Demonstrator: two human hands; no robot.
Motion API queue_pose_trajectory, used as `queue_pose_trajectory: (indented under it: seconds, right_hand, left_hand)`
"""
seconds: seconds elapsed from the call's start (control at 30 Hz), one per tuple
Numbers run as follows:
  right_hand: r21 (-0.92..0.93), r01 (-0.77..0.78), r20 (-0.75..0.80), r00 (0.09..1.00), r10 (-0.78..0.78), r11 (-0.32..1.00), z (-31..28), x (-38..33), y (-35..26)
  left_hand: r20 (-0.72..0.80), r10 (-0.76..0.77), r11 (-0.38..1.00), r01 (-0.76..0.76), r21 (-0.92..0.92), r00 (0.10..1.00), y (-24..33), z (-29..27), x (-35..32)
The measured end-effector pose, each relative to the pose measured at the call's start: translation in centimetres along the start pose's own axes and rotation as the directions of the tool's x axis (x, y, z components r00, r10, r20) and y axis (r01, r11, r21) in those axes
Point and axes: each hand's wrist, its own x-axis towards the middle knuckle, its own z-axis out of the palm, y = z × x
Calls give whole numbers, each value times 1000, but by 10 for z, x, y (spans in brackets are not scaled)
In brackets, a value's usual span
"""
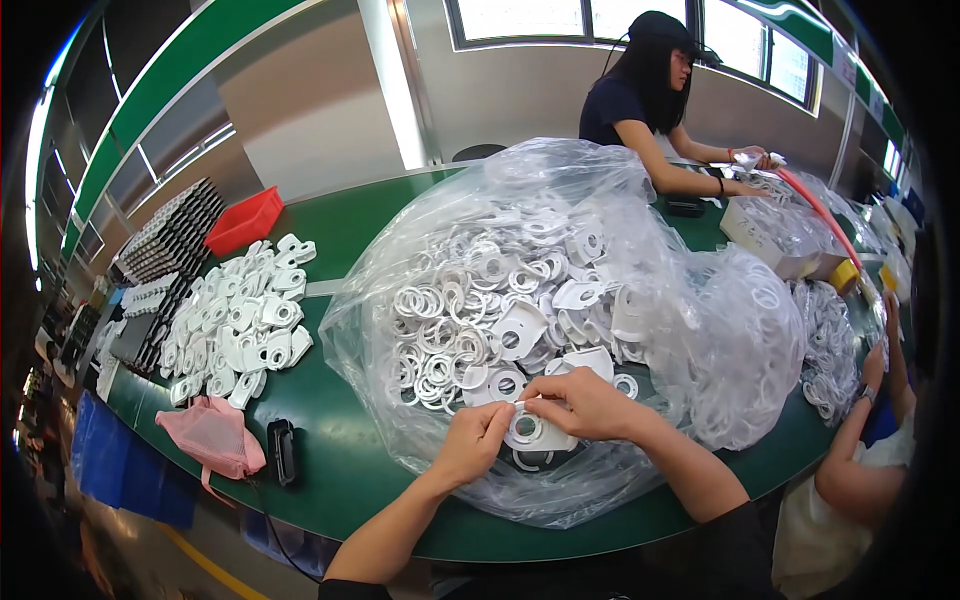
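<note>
My left hand [468,442] and my right hand [592,405] meet low in the middle, fingertips close together. Both are closed in a pinch at the upper edge of a white plastic part [552,438] with a round hole. The fingers cover part of that edge. Just beyond my hands, a heap of white plastic rings and flat holed parts [520,330] lies in a large, wide-open clear plastic bag [590,500]. My forearms cross the bag's near side.
Left on the green table [365,490] are a pile of white parts [235,335], a red bin [245,222], stacked black trays [172,232], a pink pouch [215,437] and a black object [283,452]. A co-worker [650,110] handles parts by a box [780,240]; another person's arm [855,440] shows right.
</note>
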Motion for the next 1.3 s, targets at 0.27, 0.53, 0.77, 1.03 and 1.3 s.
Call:
queue_pose_trajectory:
  seconds: [0.27, 0.53, 0.77, 1.03, 1.3]
  right_hand:
    - [787, -34, -154, 956, 249, 616, 28, 10, 24]
    - [468, -171, -319, 882, 346, 867, 24, 6, 18]
    - [52, -116, 35, 993, 114, 992, -2, 2, 17]
    - [-218, -63, -219, 976, 15, 974, -15, -2, 23]
    - [-481, 157, -36, 980, -198, 862, -5, -7, 33]
  left_hand:
    - [-148, -50, 924, -10, -382, 988, 4, 13, 2]
    - [-118, 108, 990, -96, 104, 987, 14, 13, -2]
    - [181, -174, 920, 226, -320, 968, 13, -17, 4]
    - [-627, 2, 599, -503, -623, 779, 19, -99, 15]
    - [-588, 120, 940, -283, -192, 800, -2, -101, 9]
